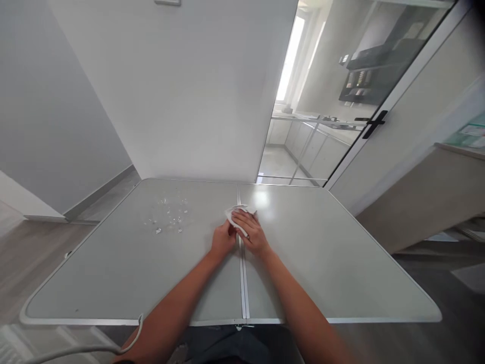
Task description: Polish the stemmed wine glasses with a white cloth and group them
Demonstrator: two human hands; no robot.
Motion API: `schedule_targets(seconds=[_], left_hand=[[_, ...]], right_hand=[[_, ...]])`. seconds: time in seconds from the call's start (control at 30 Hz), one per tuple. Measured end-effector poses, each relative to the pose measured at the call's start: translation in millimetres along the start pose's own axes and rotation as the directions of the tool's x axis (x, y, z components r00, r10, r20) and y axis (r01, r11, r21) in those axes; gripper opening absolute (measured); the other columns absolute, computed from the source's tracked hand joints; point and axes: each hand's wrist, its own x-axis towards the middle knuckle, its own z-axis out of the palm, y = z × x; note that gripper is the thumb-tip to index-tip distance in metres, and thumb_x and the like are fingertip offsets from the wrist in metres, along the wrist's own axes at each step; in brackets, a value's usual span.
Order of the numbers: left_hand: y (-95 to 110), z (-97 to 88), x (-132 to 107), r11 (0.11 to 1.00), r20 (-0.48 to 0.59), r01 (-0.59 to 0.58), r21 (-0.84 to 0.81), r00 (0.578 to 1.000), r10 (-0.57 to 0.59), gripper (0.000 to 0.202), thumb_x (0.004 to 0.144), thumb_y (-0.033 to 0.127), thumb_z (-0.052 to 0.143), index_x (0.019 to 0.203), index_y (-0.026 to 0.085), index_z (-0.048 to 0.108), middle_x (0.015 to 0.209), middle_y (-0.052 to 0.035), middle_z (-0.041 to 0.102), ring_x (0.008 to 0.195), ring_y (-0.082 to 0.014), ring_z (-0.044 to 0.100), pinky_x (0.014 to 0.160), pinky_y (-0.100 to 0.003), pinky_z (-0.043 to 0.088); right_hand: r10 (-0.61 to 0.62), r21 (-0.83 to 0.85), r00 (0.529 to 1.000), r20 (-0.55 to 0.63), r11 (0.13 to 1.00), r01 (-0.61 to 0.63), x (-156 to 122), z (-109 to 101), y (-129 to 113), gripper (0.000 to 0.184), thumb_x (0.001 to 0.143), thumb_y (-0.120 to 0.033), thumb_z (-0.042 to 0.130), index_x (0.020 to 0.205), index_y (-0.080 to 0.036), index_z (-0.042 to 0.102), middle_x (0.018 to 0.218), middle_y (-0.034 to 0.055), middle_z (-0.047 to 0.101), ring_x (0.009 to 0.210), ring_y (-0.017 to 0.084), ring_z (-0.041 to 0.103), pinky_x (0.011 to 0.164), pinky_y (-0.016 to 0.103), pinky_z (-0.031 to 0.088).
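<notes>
Near the middle of the table, over its centre seam, a folded white tissue or cloth (pixel 231 213) is in both my hands. My left hand (pixel 223 239) is closed at its near left edge, the fingers curled and partly hidden. My right hand (pixel 251 231) covers it from the right, fingers pressed together across its top. Whether anything lies inside the folds cannot be seen. To the left, on the tabletop, sit several clear, shiny pieces (pixel 180 230), see-through and too faint to name.
The folding table (pixel 322 263) is pale grey with a metal rim and a centre seam. A white cable (pixel 139 331) crosses its front edge by my left forearm. Behind stand a white wall (pixel 182 101) and a glass door (pixel 303 136); a cabinet (pixel 428 197) is at right.
</notes>
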Motion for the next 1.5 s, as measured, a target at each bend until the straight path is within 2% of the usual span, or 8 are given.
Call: schedule_targets(seconds=[0.17,0.3,0.43,0.6,0.77,0.93,1.27,1.5], left_hand=[[1.8,-3.1,-7.2,0.982,0.262,-0.175,0.067,0.953,0.152,0.030,0.089,0.035,0.062,0.065,0.022,0.049,0.058,0.0008,0.051,0.052,-0.0128,0.042,0.056,-0.025,0.031],[6.2,-1.5,-8.3,0.988,0.258,-0.071,-0.139,0.960,0.105,0.043,0.089,0.044,0.065,0.062,0.021,0.039,0.057,0.0027,0.050,0.053,-0.0113,0.047,0.057,-0.025,0.038],[9.6,3.3,-1.9,0.886,0.182,0.159,-0.436,0.980,-0.086,0.046,0.085,0.051,0.070,0.069,0.022,0.038,0.061,0.0017,0.059,0.054,-0.0125,0.057,0.056,-0.025,0.046],[9.0,2.0,5.6,0.810,0.086,0.237,-0.536,0.970,-0.228,0.040,0.085,0.052,0.070,0.083,0.021,0.045,0.074,-0.0026,0.070,0.064,-0.0140,0.065,0.061,-0.025,0.051],[8.4,0.6,7.5,0.796,0.103,0.297,-0.528,0.952,-0.287,0.041,0.081,0.054,0.074,0.083,0.020,0.051,0.070,-0.0004,0.067,0.066,-0.0161,0.067,0.069,-0.029,0.056],[8.5,-3.3,9.7,0.812,0.061,0.251,-0.527,0.964,-0.259,0.040,0.082,0.055,0.072,0.084,0.019,0.056,0.075,-0.0011,0.065,0.068,-0.0144,0.064,0.062,-0.025,0.054],[7.6,-8.1,12.5,0.705,0.098,0.305,-0.640,0.943,-0.319,0.059,0.082,0.059,0.070,0.124,0.023,0.049,0.100,-0.0043,0.064,0.078,-0.0152,0.067,0.061,-0.023,0.056],[8.5,-13.8,13.0,0.860,0.103,0.209,-0.465,0.978,-0.182,0.055,0.079,0.049,0.077,0.123,0.022,0.060,0.089,-0.0003,0.063,0.069,-0.0123,0.062,0.066,-0.023,0.051]], right_hand=[[0.299,0.334,0.930,-0.214,0.917,-0.218,-4.3,-10.8,6.7,0.033,0.099,-0.042,0.051,0.109,-0.025,0.077,0.114,0.0072,0.074,0.117,0.028,0.062,0.109,0.048,0.042],[0.685,0.837,0.726,-0.060,0.430,-0.337,-7.1,-4.9,17.6,0.039,0.093,-0.054,0.056,0.094,-0.020,0.075,0.089,0.0063,0.074,0.082,0.025,0.068,0.075,0.039,0.055],[0.697,0.932,0.712,0.084,0.197,-0.303,-4.8,15.8,18.2,0.033,0.088,-0.053,0.065,0.089,-0.020,0.071,0.080,0.0038,0.071,0.071,0.021,0.065,0.067,0.034,0.055],[0.572,0.775,0.817,-0.073,0.549,-0.315,-4.4,27.3,1.9,0.042,0.095,-0.054,0.057,0.118,-0.021,0.070,0.102,0.0085,0.073,0.101,0.025,0.068,0.091,0.041,0.056],[0.292,0.419,0.949,-0.119,0.882,-0.218,-5.1,18.3,-5.1,0.054,0.102,-0.050,0.048,0.152,-0.030,0.046,0.152,0.0086,0.051,0.151,0.025,0.033,0.124,0.051,0.027],[0.242,0.399,0.965,-0.101,0.898,-0.183,-5.8,17.7,-0.8,0.047,0.105,-0.044,0.043,0.150,-0.036,0.047,0.159,0.0051,0.043,0.151,0.024,0.034,0.123,0.053,0.029],[0.127,0.271,0.992,0.015,0.954,-0.127,-5.4,6.1,8.3,0.041,0.103,-0.048,0.041,0.098,-0.019,0.070,0.133,0.0142,0.055,0.126,0.026,0.056,0.107,0.041,0.044],[0.361,0.274,0.930,0.063,0.890,-0.364,-9.4,16.1,6.7,0.039,0.090,-0.037,0.067,0.124,-0.024,0.054,0.096,0.0039,0.069,0.080,0.019,0.059,0.074,0.030,0.047]])
